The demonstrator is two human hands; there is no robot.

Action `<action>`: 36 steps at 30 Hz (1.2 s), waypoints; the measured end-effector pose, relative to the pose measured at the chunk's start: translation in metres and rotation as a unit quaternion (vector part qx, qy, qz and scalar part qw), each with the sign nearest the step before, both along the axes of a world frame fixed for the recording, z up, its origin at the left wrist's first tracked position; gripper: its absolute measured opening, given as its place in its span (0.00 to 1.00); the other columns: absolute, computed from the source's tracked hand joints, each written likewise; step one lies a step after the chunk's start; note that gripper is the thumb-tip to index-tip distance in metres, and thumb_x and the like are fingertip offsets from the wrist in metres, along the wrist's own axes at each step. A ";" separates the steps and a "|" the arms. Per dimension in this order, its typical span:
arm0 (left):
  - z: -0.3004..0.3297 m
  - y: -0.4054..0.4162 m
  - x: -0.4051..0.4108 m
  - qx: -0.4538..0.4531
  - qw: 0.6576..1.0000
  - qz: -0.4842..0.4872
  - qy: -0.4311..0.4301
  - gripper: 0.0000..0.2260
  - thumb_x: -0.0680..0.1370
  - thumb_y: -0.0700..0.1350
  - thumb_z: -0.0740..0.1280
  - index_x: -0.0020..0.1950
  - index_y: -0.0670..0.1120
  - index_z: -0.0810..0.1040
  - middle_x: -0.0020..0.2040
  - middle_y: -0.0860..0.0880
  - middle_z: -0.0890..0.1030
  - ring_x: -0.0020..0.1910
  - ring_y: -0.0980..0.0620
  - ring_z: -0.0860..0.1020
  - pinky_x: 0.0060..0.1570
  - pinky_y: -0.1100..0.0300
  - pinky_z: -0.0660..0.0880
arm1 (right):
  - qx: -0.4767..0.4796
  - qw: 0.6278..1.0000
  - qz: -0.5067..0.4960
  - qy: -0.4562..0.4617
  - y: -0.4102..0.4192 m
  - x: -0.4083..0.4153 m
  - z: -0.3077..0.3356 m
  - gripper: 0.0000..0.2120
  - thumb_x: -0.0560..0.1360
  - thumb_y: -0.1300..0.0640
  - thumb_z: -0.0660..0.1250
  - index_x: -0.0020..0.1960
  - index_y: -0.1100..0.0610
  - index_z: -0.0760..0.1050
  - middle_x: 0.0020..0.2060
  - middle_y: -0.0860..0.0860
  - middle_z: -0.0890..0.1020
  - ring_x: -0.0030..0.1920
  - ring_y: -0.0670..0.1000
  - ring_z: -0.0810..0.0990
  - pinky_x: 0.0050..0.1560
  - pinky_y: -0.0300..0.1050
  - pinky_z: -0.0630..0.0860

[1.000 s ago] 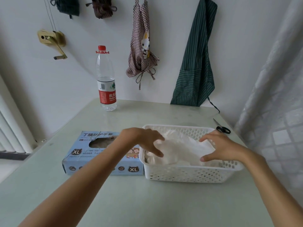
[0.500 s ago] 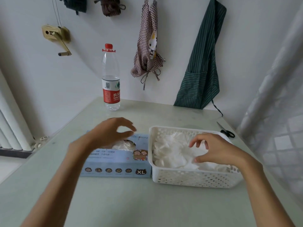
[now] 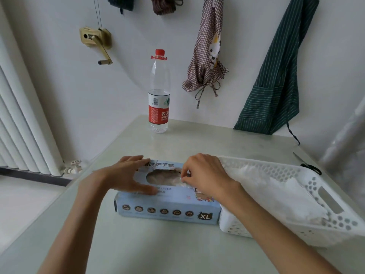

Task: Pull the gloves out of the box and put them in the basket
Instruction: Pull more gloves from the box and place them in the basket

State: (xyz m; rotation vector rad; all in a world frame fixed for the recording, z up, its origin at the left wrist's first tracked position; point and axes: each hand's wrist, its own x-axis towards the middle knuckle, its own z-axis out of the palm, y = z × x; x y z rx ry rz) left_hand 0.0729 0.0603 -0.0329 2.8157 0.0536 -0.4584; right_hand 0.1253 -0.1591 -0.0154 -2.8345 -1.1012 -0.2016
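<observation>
Centrally: blue glove box [image 3: 167, 206] on the table [image 3: 158, 250]. Left hand [image 3: 122, 177] lies flat, fingers straight, pressing the box top. Right hand [image 3: 205, 175] pinches a glove [image 3: 166, 177] at the box opening. White basket [image 3: 320, 220], touching the box's right end, holds loose gloves [image 3: 276, 192].

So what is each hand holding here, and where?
Right hand pinches a glove at the box opening's right edge; left hand just presses the box top.

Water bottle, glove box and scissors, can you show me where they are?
water bottle [image 3: 159, 113], head view, red label.
glove box [image 3: 167, 209], head view, front side.
scissors [image 3: 314, 169], head view, black handle.
</observation>
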 end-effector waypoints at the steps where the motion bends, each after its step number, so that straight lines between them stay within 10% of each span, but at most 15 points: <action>1: -0.002 0.001 0.002 -0.002 1.000 0.002 -0.003 0.69 0.39 0.85 0.51 0.77 0.56 0.48 0.78 0.56 0.50 0.76 0.53 0.45 0.74 0.47 0.51 | -0.025 1.000 0.005 -0.002 0.006 0.000 -0.003 0.08 0.75 0.54 0.68 0.52 0.52 0.82 0.47 0.51 0.83 0.48 0.53 0.80 0.46 0.44 0.73; 7: -0.003 -0.003 0.004 0.010 1.000 0.016 -0.018 0.46 0.67 0.69 0.67 0.77 0.56 0.48 0.78 0.55 0.49 0.76 0.52 0.45 0.74 0.47 0.51 | -0.169 0.983 0.028 -0.064 0.028 0.005 -0.012 0.08 0.71 0.66 0.69 0.36 0.57 0.74 0.33 0.52 0.75 0.30 0.51 0.69 0.31 0.42 0.63; 16: 0.008 -0.008 0.006 0.020 0.997 -0.007 -0.068 0.46 0.65 0.68 0.69 0.77 0.56 0.52 0.78 0.55 0.50 0.77 0.51 0.47 0.73 0.46 0.49 | 0.166 0.956 0.028 0.241 -0.001 0.018 0.029 0.05 0.69 0.49 0.74 0.41 0.50 0.82 0.32 0.44 0.78 0.30 0.39 0.72 0.37 0.33 0.68; 28: 0.022 -0.021 0.009 -0.239 0.953 -0.046 -0.179 0.15 0.71 0.54 0.70 0.57 0.54 0.76 0.50 0.58 0.80 0.48 0.60 0.80 0.53 0.62 0.78 | 0.209 0.922 -0.023 0.324 -0.001 0.017 0.041 0.08 0.65 0.49 0.77 0.40 0.51 0.82 0.38 0.46 0.79 0.28 0.34 0.72 0.40 0.36 0.68; 36: 0.017 -0.007 0.008 -0.079 0.972 -0.001 -0.223 0.03 0.72 0.52 0.72 0.45 0.57 0.81 0.47 0.58 0.81 0.45 0.61 0.79 0.47 0.60 0.76 | 0.263 0.874 -0.096 0.397 -0.012 0.025 0.049 0.05 0.73 0.56 0.72 0.44 0.56 0.77 0.40 0.50 0.81 0.40 0.45 0.80 0.45 0.39 0.77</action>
